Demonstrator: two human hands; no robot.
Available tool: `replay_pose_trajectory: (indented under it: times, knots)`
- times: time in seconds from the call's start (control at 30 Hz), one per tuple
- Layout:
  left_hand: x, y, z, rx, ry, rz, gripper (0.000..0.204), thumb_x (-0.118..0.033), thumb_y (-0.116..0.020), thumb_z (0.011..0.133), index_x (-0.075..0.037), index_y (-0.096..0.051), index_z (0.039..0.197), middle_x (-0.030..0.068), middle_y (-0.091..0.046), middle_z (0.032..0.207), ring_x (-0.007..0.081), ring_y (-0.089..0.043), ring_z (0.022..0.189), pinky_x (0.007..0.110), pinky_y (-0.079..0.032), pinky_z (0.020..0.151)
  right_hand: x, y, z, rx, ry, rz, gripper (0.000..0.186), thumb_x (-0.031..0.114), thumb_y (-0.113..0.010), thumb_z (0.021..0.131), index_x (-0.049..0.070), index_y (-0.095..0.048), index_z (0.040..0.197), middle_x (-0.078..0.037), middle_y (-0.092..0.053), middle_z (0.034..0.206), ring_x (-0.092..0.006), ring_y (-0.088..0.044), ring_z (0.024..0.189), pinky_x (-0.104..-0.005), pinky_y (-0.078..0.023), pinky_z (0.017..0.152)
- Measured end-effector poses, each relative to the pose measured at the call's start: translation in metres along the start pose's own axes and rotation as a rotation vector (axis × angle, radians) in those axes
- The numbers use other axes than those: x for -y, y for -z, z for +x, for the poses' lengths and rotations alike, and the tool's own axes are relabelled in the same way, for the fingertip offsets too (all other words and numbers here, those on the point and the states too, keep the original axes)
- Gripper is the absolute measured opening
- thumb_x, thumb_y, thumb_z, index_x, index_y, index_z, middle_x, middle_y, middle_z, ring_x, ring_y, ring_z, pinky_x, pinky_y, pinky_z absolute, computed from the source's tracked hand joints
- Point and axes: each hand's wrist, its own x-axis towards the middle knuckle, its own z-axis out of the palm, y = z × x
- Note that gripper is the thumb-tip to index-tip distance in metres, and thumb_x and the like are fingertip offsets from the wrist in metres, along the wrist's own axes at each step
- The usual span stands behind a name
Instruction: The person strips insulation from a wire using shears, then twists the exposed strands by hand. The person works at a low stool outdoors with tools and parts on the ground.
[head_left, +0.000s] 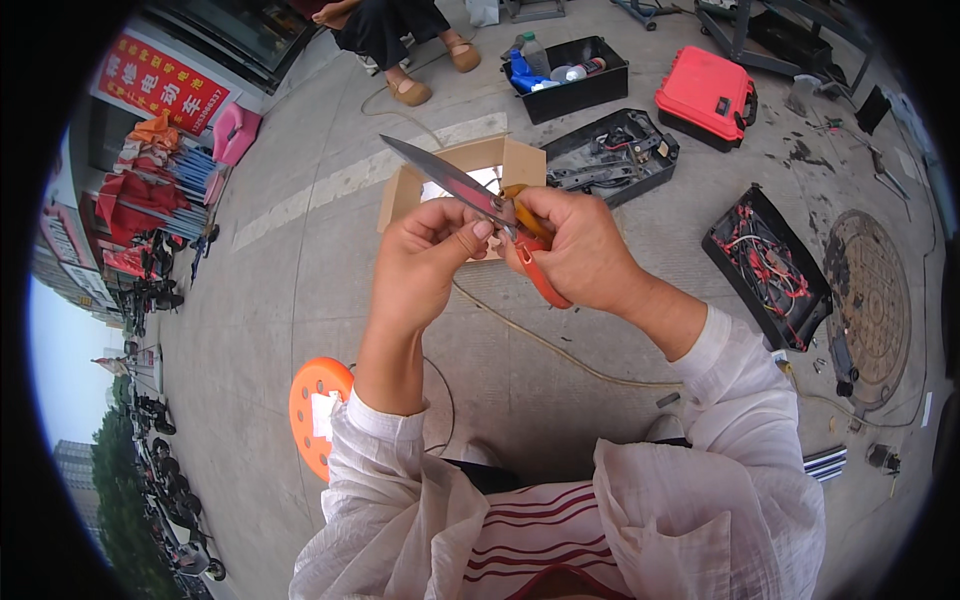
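Observation:
A pair of scissors (455,180) with orange and yellow handles and a long dark blade is held up before me. My right hand (583,245) is closed round the handles, and the blade points away to the upper left. Beside the pivot, my left hand (425,255) is closed, with thumb and fingers pinched together. What lies between those fingertips is too small to make out. Behind both hands an open cardboard box (400,200) stands on the ground, with something white inside; the hands and blade hide part of it.
An orange round stool (305,425) is at the left. Black bins (570,100), a tray of parts (650,170), a red case (700,90) and a box of wires (800,330) lie to the right. A hose (560,350) crosses the floor. A person (400,30) sits at the back.

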Motion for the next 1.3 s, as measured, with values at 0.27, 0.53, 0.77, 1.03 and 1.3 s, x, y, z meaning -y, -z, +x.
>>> replay_pose_trajectory:
  times: [0.27, 0.53, 0.77, 1.03, 1.3]
  knots:
    - [-0.002, 0.002, -0.002, 0.096, -0.003, 0.037, 0.008, -0.001, -0.061, 0.089, 0.005, -0.063, 0.094, 0.0070, -0.066, 0.087, 0.0136, -0.063, 0.079, 0.027, -0.051, 0.073, 0.004, 0.005, 0.004, 0.190, -0.262, 0.402, 0.018, 0.013, -0.068, 0.079, -0.003, -0.064, 0.087, -0.010, -0.066, 0.075, -0.0149, -0.066, 0.066, -0.0263, -0.053, 0.057]
    - [-0.003, 0.001, -0.003, 0.167, -0.039, 0.090, 0.006, -0.002, -0.064, 0.087, 0.003, -0.064, 0.091, 0.0065, -0.065, 0.087, 0.0145, -0.062, 0.078, 0.028, -0.050, 0.073, 0.000, 0.013, 0.006, 0.368, -0.357, 0.534, 0.016, 0.009, -0.059, 0.082, -0.004, -0.061, 0.090, -0.009, -0.064, 0.080, -0.0142, -0.065, 0.065, -0.0227, -0.052, 0.050]
    - [-0.003, 0.008, 0.000, 0.235, -0.296, 0.480, 0.003, 0.001, -0.064, 0.085, 0.002, -0.065, 0.089, 0.0067, -0.063, 0.092, 0.0146, -0.060, 0.083, 0.028, -0.049, 0.072, -0.005, 0.013, 0.009, 0.413, -0.405, 0.620, 0.019, 0.008, -0.057, 0.082, -0.007, -0.059, 0.092, -0.011, -0.061, 0.081, -0.0131, -0.062, 0.061, -0.0229, -0.051, 0.047]
    - [-0.003, 0.009, -0.001, 0.172, -0.182, 0.304, 0.003, 0.000, -0.066, 0.084, 0.002, -0.064, 0.087, 0.0075, -0.063, 0.092, 0.0148, -0.060, 0.084, 0.028, -0.048, 0.073, -0.004, 0.026, 0.013, 0.482, -0.344, 0.606, 0.018, 0.013, -0.062, 0.082, -0.003, -0.062, 0.092, -0.009, -0.065, 0.080, -0.0098, -0.057, 0.055, -0.0219, -0.045, 0.045]
    - [-0.011, -0.001, -0.003, 0.261, -0.354, 0.552, 0.005, 0.001, -0.068, 0.079, 0.000, -0.066, 0.083, 0.0079, -0.065, 0.087, 0.0192, -0.060, 0.080, 0.031, -0.047, 0.073, -0.002, 0.027, 0.009, 0.516, -0.369, 0.541, 0.014, 0.010, -0.060, 0.083, -0.002, -0.061, 0.089, -0.008, -0.064, 0.077, -0.0092, -0.057, 0.054, -0.0209, -0.046, 0.045]
